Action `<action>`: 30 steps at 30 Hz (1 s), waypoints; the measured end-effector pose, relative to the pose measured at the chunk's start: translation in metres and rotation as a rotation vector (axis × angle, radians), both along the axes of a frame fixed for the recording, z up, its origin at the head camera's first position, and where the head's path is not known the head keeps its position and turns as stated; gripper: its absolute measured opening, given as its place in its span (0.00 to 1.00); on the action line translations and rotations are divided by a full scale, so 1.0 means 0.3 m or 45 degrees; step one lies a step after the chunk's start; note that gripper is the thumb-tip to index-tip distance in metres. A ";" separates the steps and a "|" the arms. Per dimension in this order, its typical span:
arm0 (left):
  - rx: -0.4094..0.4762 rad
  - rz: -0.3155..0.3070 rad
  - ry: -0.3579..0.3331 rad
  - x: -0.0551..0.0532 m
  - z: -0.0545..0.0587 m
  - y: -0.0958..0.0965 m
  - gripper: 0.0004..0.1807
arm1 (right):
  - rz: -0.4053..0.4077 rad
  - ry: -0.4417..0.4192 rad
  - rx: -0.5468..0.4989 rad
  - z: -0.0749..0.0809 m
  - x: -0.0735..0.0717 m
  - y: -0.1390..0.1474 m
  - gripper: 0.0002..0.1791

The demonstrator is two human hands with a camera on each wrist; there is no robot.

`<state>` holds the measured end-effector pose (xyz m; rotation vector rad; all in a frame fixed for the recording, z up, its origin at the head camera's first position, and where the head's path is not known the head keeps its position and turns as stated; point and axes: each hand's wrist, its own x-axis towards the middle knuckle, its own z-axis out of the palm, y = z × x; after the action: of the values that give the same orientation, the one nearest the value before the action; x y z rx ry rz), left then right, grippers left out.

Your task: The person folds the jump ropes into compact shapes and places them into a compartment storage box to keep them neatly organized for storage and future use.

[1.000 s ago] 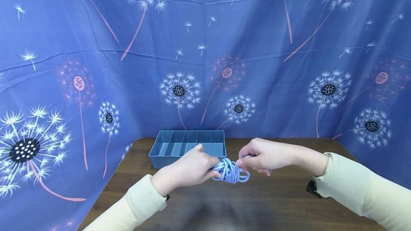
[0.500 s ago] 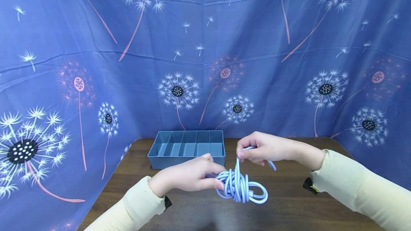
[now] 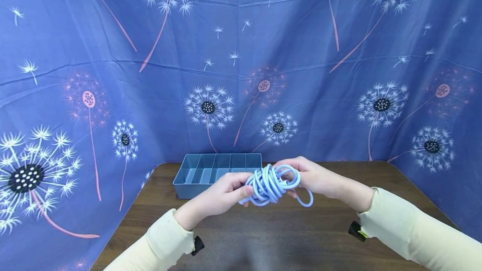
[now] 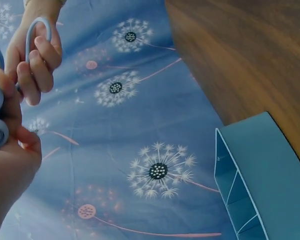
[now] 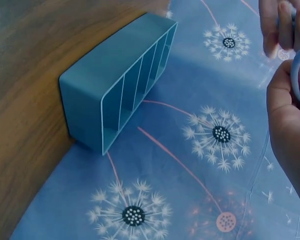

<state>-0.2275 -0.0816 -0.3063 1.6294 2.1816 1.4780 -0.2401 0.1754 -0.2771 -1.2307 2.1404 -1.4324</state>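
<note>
Both my hands are on the light-blue rope (image 3: 268, 185), a bundle held up over the wooden table (image 3: 301, 237). My left hand (image 3: 220, 195) grips its left end between thumb and fingers. My right hand (image 3: 320, 177) is at the other end, fingers curled round a strand, though the loops in front partly hide how firmly. One small loop (image 3: 311, 200) hangs out below that hand. Behind the bundle and off to its left, the divided box (image 3: 216, 190) stands on the table, apart from the rope.

I take the step to be winding the rope into a bundle, or else undoing it; I cannot tell which. Either way, I judge the next move calls for a steady left grip while my right fingers sort the slack loop, without pulling the turns into a knot.
</note>
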 end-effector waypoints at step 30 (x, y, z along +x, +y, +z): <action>0.213 0.537 -0.337 0.027 -0.041 0.054 0.15 | -0.105 -0.336 -0.542 -0.084 0.047 -0.016 0.15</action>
<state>-0.2193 -0.0654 -0.3187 0.9619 2.3928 1.8960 -0.2260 0.1708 -0.3024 -1.0137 1.7842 -2.0354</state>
